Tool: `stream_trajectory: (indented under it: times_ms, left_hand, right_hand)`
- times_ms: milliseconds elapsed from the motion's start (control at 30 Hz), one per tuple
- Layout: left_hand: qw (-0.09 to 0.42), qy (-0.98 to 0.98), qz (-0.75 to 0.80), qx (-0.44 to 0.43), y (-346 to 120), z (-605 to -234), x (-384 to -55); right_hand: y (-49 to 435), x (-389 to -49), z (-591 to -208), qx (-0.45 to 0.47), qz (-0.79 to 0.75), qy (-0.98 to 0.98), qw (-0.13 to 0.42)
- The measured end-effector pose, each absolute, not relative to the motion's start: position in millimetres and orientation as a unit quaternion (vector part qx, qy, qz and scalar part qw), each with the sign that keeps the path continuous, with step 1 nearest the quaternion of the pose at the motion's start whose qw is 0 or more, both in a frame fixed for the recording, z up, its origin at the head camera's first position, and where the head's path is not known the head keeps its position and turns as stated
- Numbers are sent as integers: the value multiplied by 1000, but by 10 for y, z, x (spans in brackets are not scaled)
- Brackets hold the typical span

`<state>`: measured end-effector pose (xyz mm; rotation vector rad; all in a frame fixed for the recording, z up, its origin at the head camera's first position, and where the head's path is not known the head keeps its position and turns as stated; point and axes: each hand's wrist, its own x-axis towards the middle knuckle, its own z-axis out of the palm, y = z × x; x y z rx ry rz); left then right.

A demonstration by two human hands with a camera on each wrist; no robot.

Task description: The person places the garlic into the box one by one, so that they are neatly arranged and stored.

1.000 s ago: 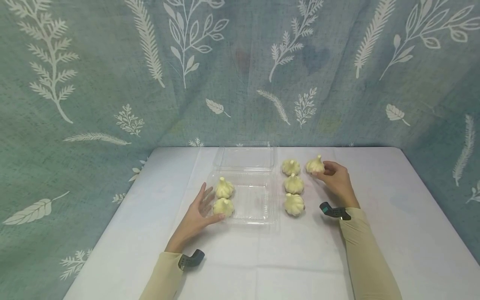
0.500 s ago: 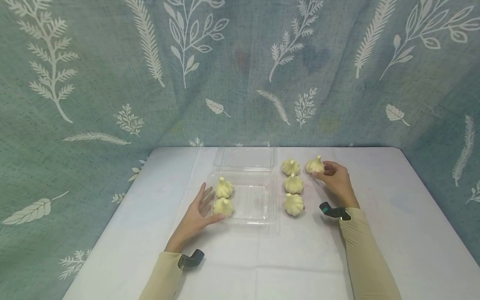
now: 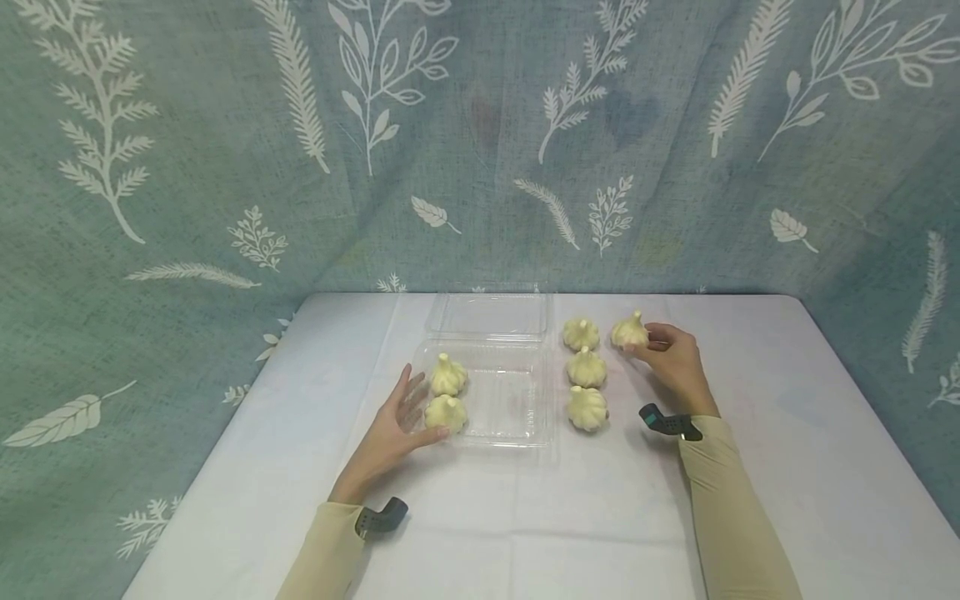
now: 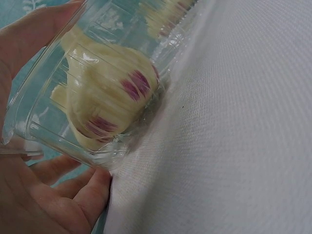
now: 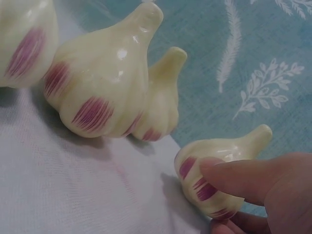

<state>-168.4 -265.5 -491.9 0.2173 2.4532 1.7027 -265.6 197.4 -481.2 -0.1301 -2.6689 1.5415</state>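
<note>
Resting against the near-left corner of the clear clamshell tray (image 3: 517, 437), left hand (image 3: 393, 429) has fingers straight, gripping nothing. Two garlic bulbs (image 3: 447, 393) sit inside the tray's left side. Right of the tray, three bulbs (image 3: 587, 371) stand in a column on the white table (image 3: 787, 467). Farther right, right hand (image 3: 675, 362) pinches a fourth garlic bulb (image 3: 628, 332), still on the table.
</note>
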Motion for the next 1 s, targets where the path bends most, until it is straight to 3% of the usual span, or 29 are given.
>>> stream_trajectory:
  times_ms: [1000]
  left_hand:
    - [71, 819, 565, 72, -2655, -4925, -1690]
  right_hand:
    - [1872, -2587, -4554, -22, 507, -860, 46]
